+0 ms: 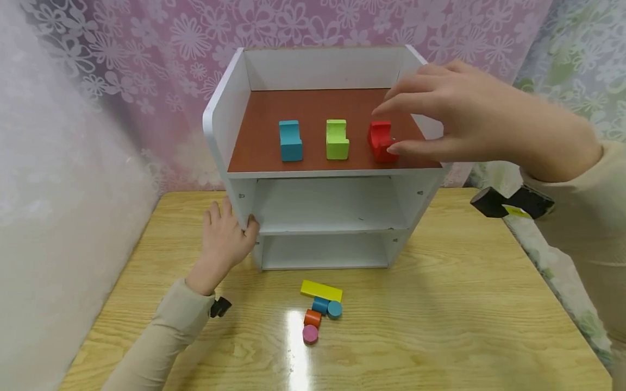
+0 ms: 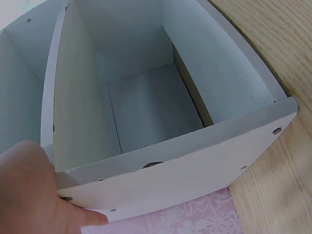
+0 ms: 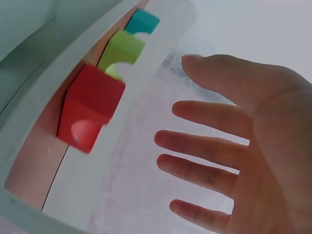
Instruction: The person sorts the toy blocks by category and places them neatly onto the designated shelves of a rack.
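A white shelf unit (image 1: pixel 325 203) with a red-brown top stands on the table. My left hand (image 1: pixel 225 239) grips its left side panel, thumb at the front edge and fingers along the outer face. On the top board, a blue notched block (image 1: pixel 290 144), a green notched block (image 1: pixel 337 144) and a red notched block (image 1: pixel 379 133) sit in a row. My right hand (image 1: pixel 455 114), fingers spread and thumb apart, hovers by the red block at the right end. In the right wrist view a gap shows between the fingers (image 3: pixel 204 146) and that red block (image 3: pixel 92 97).
In front of the unit, on the wooden table (image 1: pixel 440 326), lie a yellow bar (image 1: pixel 321 290), blue cylinders (image 1: pixel 320 305), an orange-red cylinder (image 1: pixel 312 318) and a pink cylinder (image 1: pixel 310 334). Raised panels border the unit's top at the back and sides. A pink floral curtain (image 1: pixel 191 70) hangs behind.
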### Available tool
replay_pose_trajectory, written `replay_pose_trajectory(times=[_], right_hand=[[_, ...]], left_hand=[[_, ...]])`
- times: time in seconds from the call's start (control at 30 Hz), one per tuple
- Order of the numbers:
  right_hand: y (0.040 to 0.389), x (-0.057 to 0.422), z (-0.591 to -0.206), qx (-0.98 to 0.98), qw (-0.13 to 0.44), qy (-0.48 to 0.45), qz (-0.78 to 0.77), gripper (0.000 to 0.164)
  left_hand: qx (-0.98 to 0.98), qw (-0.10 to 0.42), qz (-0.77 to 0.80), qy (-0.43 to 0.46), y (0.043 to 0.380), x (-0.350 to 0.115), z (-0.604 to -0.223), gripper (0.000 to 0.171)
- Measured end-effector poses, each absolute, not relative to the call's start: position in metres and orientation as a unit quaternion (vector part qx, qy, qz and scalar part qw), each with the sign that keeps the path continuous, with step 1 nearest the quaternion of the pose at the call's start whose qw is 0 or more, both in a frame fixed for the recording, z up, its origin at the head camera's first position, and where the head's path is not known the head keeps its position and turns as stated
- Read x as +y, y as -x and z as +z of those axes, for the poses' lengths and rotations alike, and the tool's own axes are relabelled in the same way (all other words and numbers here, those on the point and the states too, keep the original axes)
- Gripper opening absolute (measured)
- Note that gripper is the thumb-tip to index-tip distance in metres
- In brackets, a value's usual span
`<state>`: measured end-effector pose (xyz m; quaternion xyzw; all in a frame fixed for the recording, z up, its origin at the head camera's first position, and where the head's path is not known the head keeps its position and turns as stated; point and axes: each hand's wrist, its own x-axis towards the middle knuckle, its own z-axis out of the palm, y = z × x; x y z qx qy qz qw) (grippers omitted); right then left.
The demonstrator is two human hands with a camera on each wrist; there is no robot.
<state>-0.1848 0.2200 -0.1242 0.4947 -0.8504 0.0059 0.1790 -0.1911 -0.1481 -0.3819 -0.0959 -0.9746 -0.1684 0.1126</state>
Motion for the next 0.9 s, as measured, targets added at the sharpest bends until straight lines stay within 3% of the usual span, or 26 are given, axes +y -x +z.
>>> replay_pose_trajectory(times=[0.27,0.5,0.9], right_hand=[[0.161,0.211,-0.139,-0.8,0.233,-0.553,0.018,0.038],[0.135,0.202,-0.164,-0.768,0.284,-0.573,0.035,0.043],[0.117,0.194,-0.209,-0.752,0.287,-0.583,0.11,0.036]], left_hand=[[-0.975,0.109,-0.169,0.096,0.191,-0.149,-0.382,0.065],[-0.974,0.104,-0.176,0.097,0.19,-0.148,-0.381,0.066],[-0.973,0.117,-0.175,0.096,0.191,-0.149,-0.383,0.065]])
